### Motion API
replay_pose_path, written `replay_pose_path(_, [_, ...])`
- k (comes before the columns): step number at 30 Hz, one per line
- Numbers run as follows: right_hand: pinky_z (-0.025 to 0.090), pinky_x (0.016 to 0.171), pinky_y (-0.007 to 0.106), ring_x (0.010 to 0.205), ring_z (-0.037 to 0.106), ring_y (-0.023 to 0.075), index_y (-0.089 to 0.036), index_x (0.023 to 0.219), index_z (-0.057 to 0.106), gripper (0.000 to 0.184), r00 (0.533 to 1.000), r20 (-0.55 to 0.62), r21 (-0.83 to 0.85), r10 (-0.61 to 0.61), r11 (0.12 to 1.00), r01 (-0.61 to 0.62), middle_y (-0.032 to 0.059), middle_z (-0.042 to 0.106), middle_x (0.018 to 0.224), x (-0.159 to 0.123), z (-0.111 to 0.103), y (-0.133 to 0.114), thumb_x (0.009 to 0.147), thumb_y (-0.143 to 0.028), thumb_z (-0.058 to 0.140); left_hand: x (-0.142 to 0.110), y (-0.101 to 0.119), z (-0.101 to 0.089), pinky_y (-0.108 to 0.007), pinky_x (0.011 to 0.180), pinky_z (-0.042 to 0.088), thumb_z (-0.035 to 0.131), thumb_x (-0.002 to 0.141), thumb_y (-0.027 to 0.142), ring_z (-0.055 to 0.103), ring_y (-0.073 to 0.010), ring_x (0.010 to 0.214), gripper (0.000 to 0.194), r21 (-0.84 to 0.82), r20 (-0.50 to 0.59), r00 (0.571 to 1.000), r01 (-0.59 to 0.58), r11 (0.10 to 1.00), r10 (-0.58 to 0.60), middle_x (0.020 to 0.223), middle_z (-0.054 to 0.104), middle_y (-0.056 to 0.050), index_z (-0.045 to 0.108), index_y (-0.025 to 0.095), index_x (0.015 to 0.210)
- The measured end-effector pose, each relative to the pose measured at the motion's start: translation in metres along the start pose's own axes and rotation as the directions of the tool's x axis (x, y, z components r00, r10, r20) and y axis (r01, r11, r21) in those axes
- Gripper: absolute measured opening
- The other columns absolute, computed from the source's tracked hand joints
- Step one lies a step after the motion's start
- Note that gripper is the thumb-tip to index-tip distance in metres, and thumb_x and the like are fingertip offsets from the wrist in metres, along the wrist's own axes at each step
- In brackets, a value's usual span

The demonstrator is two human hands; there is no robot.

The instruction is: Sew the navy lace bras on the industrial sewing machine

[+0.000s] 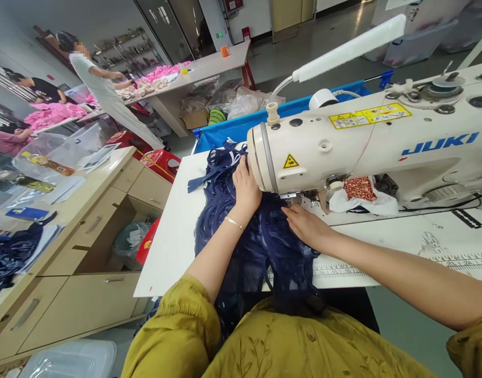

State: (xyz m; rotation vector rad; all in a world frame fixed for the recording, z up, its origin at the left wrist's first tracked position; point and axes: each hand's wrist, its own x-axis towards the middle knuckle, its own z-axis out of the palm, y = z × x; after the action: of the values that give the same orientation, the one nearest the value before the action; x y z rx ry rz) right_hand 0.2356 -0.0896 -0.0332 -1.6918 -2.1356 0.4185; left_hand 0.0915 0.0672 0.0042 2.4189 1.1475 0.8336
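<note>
Both hands flat, open: right hand [306, 224], left hand [245, 188] pressing navy lace fabric [264, 247].

Garment sewing workshop, as shown by an industrial JUKI sewing machine [382, 142] mounted on a white sewing table [173, 236] with a measuring scale printed along its edge, lit by a gooseneck lamp [349, 50], with dark blue lace fabric [260, 241] laid under the machine head. Further work tables [217, 65] are seen behind, piled with pink fabric [162, 71] and attended by other people, with bagged material stacked below. A wooden drawer counter [87, 226] at left is loaded with plastic bags and more blue lace.
</note>
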Motion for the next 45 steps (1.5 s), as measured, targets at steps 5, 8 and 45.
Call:
replay_pose_path(5, [0.055, 0.091, 0.044, 0.1, 0.064, 0.028, -0.006, 0.138, 0.05, 0.044, 0.998, -0.057, 0.043, 0.005, 0.999, -0.002, 0.0181, 0.058, 0.112, 0.003, -0.001, 0.005, 0.098, -0.016, 0.033, -0.046, 0.036, -0.02, -0.058, 0.114, 0.032, 0.047, 0.097, 0.023, 0.056, -0.0307, 0.121, 0.027, 0.249, 0.35, 0.934, -0.166, 0.954, 0.071, 0.118, 0.065, -0.015, 0.069, 0.014, 0.11])
replay_pose_path(8, [0.054, 0.093, 0.047, 0.107, 0.063, 0.0307, -0.008, 0.137, 0.052, 0.044, 0.997, -0.076, 0.056, 0.029, 0.998, -0.024, 0.0195, 0.058, 0.121, 0.005, -0.006, 0.009, 0.097, -0.017, 0.035, -0.059, 0.043, -0.024, -0.057, 0.115, 0.032, 0.045, 0.1, 0.026, 0.058, -0.026, 0.119, 0.031, 0.209, 0.52, 0.85, -0.228, 0.951, 0.089, 0.119, 0.065, -0.011, 0.066, 0.018, 0.121])
replay_pose_path(45, [0.041, 0.079, 0.031, 0.083, 0.062, 0.0212, -0.02, 0.096, 0.069, 0.027, 0.986, -0.16, -0.315, -0.042, 0.949, -0.01, 0.0053, 0.071, 0.094, 0.024, -0.011, 0.031, 0.095, -0.015, 0.043, -0.046, -0.013, -0.019, -0.056, 0.113, 0.038, 0.044, 0.093, 0.005, 0.028, -0.0333, 0.147, 0.035, 0.235, 0.375, 0.906, -0.295, 0.926, 0.194, 0.154, 0.034, -0.021, 0.05, 0.014, 0.127])
